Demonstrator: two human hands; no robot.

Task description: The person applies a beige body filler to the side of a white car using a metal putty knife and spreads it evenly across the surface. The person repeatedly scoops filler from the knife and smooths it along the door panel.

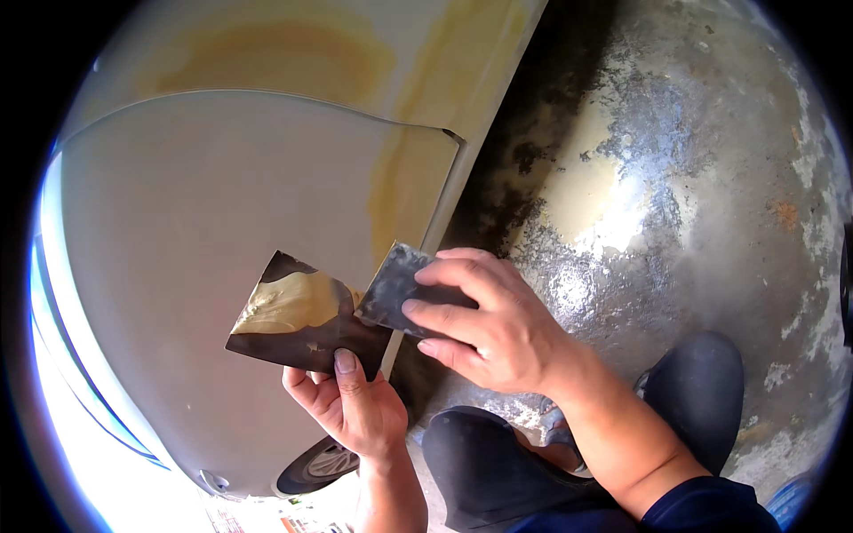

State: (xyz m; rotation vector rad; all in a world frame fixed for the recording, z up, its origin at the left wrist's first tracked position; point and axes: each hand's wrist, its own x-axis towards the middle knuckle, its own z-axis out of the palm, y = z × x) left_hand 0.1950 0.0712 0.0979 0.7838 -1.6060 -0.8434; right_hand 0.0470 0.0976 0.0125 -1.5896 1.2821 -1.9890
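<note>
My left hand grips a dark, flat mixing plate by its lower edge, thumb on top. A smear of pale yellow putty covers part of the plate. In my right hand is a grey-black rectangular putty spreader, the fingers spread over its upper face. The spreader's left edge meets or overlaps the plate's right side; I cannot tell whether they touch. Both hands are in front of a grey car door, which carries a yellowish patch along its edge.
Above the door, the adjoining body panel has yellow-brown patches. A car wheel shows at the bottom. To the right lies a stained, shiny concrete floor, wet-looking in places. My bent knees are close below my right forearm.
</note>
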